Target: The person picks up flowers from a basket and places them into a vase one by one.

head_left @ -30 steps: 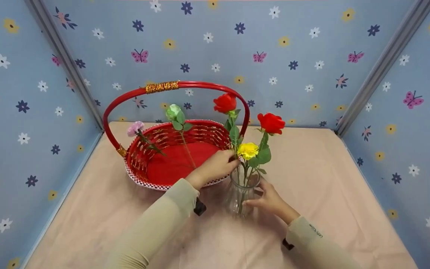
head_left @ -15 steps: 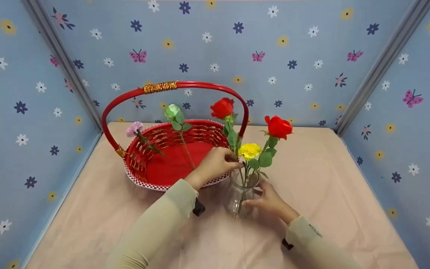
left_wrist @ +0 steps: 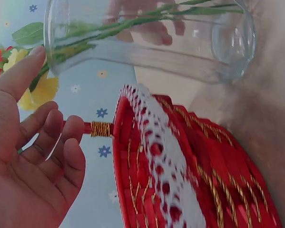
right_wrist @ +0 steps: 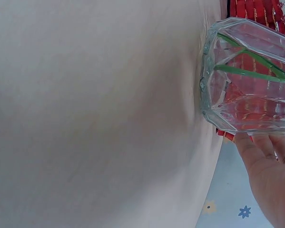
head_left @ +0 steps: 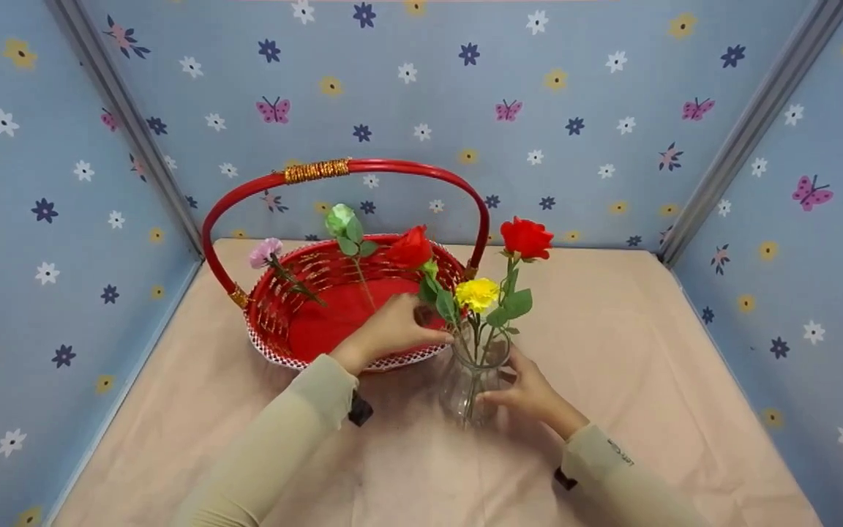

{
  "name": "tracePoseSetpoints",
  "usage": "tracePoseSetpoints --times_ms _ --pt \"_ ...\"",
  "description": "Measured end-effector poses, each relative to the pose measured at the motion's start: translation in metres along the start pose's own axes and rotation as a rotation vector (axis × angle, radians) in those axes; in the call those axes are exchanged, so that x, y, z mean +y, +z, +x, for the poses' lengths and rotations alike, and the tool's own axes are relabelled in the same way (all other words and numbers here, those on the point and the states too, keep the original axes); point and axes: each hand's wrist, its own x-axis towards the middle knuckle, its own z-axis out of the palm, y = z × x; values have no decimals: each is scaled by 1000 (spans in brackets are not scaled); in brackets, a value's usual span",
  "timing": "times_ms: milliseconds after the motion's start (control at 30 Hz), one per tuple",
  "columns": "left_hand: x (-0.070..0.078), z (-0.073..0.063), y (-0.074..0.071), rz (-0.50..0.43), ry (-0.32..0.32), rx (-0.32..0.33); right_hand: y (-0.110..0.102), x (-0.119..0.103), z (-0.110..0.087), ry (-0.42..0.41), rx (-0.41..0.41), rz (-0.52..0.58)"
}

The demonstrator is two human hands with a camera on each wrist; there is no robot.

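Observation:
A clear glass vase (head_left: 458,406) stands on the table, holding two red roses and a yellow carnation (head_left: 477,294). One red rose (head_left: 410,247) leans left over the basket; the other red rose (head_left: 526,238) stands taller on the right. My right hand (head_left: 531,391) grips the vase from the right, thumb in front; its fingers (right_wrist: 249,149) lie against the glass in the right wrist view. My left hand (head_left: 392,329) is left of the vase mouth, fingers loosely bent and holding nothing. In the left wrist view its thumb (left_wrist: 25,71) is near the vase rim.
A red woven basket (head_left: 271,357) with white lace trim and a tall arched handle (head_left: 392,167) stands left of the vase. Inside lean a pink carnation (head_left: 266,252) and a pale green rose (head_left: 339,219). Blue patterned walls surround the cloth-covered table (head_left: 648,351).
My left hand has let go of the left rose's stem and drawn back left and down. That rose has sunk and tipped left; the other rose has swung left and upright. My right hand stays.

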Motion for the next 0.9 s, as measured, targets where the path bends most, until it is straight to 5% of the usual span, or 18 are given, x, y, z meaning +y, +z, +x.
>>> tracePoseSetpoints --times_ms 467,900 --pt "-18 -19 -28 58 -95 21 0 3 0 -3 4 -14" --pt "-38 -29 -49 61 -105 68 0 -2 0 35 7 -30"
